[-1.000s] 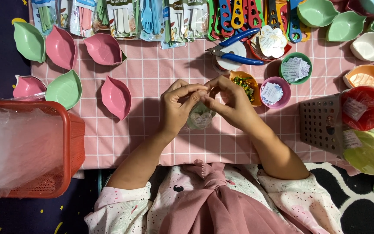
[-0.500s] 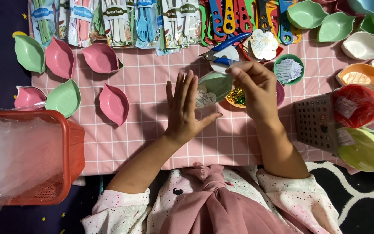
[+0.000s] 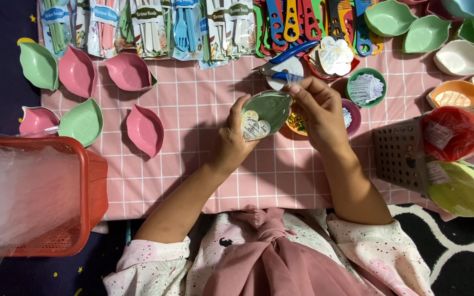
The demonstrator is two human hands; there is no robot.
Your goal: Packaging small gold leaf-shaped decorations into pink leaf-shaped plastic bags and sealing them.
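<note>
A green leaf-shaped dish wrapped in clear plastic (image 3: pixel 269 111) is held above the pink checked cloth (image 3: pixel 193 164). A small round label (image 3: pixel 254 125) sits on its lower left end. My left hand (image 3: pixel 233 141) grips the dish from the left and below. My right hand (image 3: pixel 316 112) pinches the wrapping at the dish's upper right tip. Just behind the dish lie blue-handled scissors (image 3: pixel 286 59) on a white dish.
Pink and green leaf dishes (image 3: pixel 145 129) lie at left. A red basket (image 3: pixel 86 192) lined with clear plastic stands at lower left. Packs of cutlery (image 3: pixel 149 24) line the far edge. Small bowls of labels (image 3: pixel 365 87), more dishes and wrapped items (image 3: pixel 452 134) fill the right.
A second ago both hands worked together lower on the cloth. My left hand then opened flat, and now it grips the wrapped green dish while my right hand pinches its tip.
</note>
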